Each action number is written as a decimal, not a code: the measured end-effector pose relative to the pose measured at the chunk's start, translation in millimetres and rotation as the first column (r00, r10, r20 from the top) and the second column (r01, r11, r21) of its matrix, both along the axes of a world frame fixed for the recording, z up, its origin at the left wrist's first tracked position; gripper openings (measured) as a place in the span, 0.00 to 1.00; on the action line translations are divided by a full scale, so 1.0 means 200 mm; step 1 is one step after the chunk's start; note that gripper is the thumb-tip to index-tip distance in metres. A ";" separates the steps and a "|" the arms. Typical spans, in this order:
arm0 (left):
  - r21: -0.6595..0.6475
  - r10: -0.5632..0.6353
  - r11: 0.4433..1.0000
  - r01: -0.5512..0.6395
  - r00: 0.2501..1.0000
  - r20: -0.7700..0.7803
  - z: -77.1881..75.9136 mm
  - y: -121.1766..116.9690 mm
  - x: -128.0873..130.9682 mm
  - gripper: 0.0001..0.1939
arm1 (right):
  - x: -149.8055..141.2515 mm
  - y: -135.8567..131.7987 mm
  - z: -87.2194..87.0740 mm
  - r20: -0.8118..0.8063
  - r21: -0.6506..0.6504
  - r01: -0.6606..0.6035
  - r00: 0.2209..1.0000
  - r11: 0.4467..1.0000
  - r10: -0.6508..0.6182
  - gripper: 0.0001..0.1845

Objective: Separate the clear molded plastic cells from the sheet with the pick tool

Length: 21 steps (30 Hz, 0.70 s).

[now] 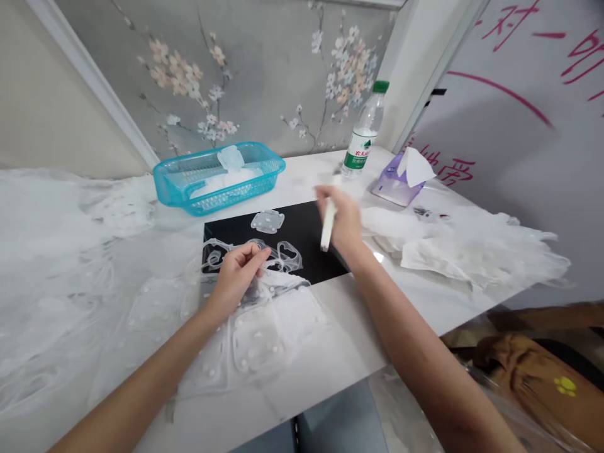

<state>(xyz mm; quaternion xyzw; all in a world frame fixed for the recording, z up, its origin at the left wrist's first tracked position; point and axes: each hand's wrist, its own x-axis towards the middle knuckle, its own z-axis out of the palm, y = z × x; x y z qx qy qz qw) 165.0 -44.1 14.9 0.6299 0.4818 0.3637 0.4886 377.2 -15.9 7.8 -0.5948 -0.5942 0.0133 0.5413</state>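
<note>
My left hand (238,274) pinches the edge of a translucent plastic sheet (257,340) with rounded, dotted panels moulded in it. The sheet hangs over the near part of a black mat (304,226). My right hand (346,220), smeared by motion, is wrapped round a slim white stick-like tool (327,229) above the mat's right side. The tool's exact kind cannot be made out. A separate clear plastic piece (267,221) lies flat toward the mat's back edge. Curly cut-away plastic scraps (289,255) lie beside my left fingers.
A blue plastic basket (177,200) holding clear pieces stands at the back. Behind the mat are a water bottle (361,141) and a purple tissue pack (394,182). Crumpled plastic (476,245) covers the right side; more plastic sheeting (51,270) is heaped left.
</note>
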 end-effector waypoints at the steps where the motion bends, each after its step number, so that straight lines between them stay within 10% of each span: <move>1: -0.010 0.011 1.000 -0.011 1.000 0.011 0.00 0.00 0.00 0.17 | -0.04 0.01 -0.01 0.049 -0.060 -0.154 0.986 0.986 0.157 0.11; 6: 0.055 0.052 0.997 -0.057 0.995 0.086 0.00 0.00 0.00 0.09 | -0.15 -0.04 0.04 -0.128 -0.196 -0.440 0.898 0.877 0.422 0.12; 12: 0.103 0.088 0.989 -0.104 0.984 0.155 -0.02 -0.01 -0.03 0.05 | -0.17 -0.10 0.07 -0.239 -0.435 -0.708 0.687 0.556 0.687 0.19; 17: 0.148 0.012 0.989 -0.026 0.995 0.098 0.01 0.02 -0.03 0.06 | -0.14 -0.08 0.06 -0.159 -0.427 -0.676 0.710 0.600 0.687 0.15; 21: 0.246 0.071 0.968 -0.039 0.990 -0.125 0.05 0.10 -0.14 0.16 | -0.05 -0.07 0.08 -0.147 -0.303 -0.539 0.841 0.786 0.521 0.11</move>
